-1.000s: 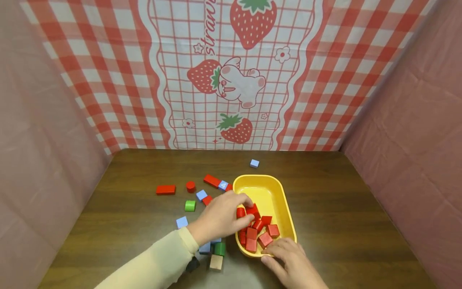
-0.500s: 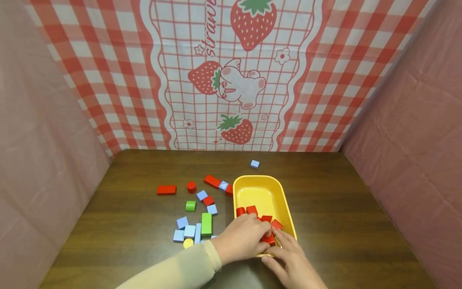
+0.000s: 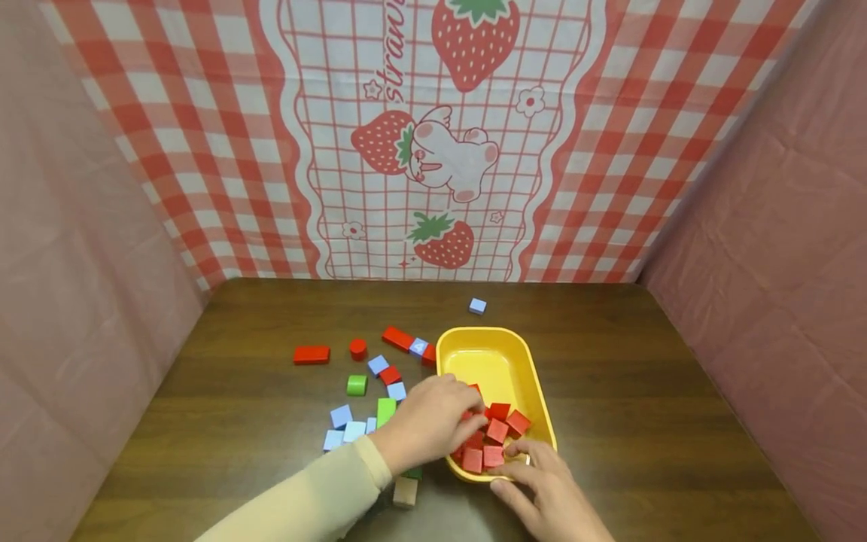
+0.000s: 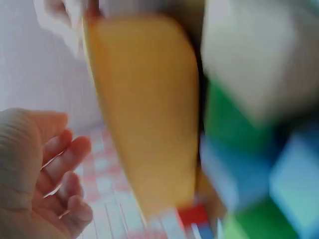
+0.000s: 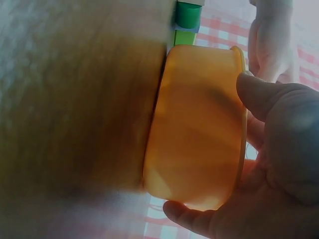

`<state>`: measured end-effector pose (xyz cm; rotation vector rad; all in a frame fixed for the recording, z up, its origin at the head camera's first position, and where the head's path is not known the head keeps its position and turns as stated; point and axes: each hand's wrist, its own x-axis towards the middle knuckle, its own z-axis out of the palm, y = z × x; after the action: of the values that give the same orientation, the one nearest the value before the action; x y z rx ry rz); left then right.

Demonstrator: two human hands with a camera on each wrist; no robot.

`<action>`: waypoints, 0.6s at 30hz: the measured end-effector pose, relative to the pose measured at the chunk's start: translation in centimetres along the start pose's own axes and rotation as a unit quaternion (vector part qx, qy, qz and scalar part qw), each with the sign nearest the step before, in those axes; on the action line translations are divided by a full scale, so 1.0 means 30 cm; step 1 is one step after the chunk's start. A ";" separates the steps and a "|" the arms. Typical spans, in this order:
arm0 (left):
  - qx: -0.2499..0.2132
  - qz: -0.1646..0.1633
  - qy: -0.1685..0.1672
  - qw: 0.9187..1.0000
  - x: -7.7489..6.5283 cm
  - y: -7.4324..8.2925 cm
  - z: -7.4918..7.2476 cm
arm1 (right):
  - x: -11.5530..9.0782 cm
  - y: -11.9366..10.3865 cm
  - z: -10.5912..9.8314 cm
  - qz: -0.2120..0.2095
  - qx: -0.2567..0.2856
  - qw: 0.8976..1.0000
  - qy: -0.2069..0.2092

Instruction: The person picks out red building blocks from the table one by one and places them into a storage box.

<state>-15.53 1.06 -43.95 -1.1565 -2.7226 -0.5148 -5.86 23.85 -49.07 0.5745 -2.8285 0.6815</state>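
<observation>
Head view: yellow tray [image 3: 484,366] sits on the brown table [image 3: 609,376], red blocks [image 3: 497,431] heaped in its near half. Left hand [image 3: 430,418] reaches over the tray's left rim, fingers bent above the heap (contact with a block hard to tell from here). Right hand [image 3: 549,493] is at the tray's near right corner, fingers over the rim. Left of the tray: red bar [image 3: 311,355], red cylinder [image 3: 357,349], green rounded block [image 3: 357,385], several blue blocks [image 3: 354,431]. Tan block [image 3: 406,493] just off the tray's near left corner; lone blue block [image 3: 477,306] beyond its far rim.

Left wrist view: blurry, left hand beside the tray's upper edge, fingers relaxed and loosely curled, holding nothing; green and blue blocks on the tray's other side.

Right wrist view: right hand grips the tray, thumb on the rim, little finger against the tray wall, green cylinder [image 5: 188,16] past the tray's far end
</observation>
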 end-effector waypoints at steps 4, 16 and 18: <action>0.036 -0.078 0.041 0.995 -0.006 -0.132 -0.037 | 0.005 -0.006 -0.010 0.033 0.000 0.999 -0.040; 0.175 -0.063 -0.075 0.980 -0.052 -0.342 -0.014 | 0.003 -0.008 -0.008 0.036 -0.002 0.999 -0.033; 0.180 -0.062 -0.072 0.979 -0.052 -0.349 -0.001 | 0.002 -0.008 -0.005 0.032 -0.002 0.999 -0.031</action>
<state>-21.97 -6.78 -47.00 -0.9670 -2.8593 0.0576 -5.82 23.70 -48.83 0.5158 -2.9155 0.6818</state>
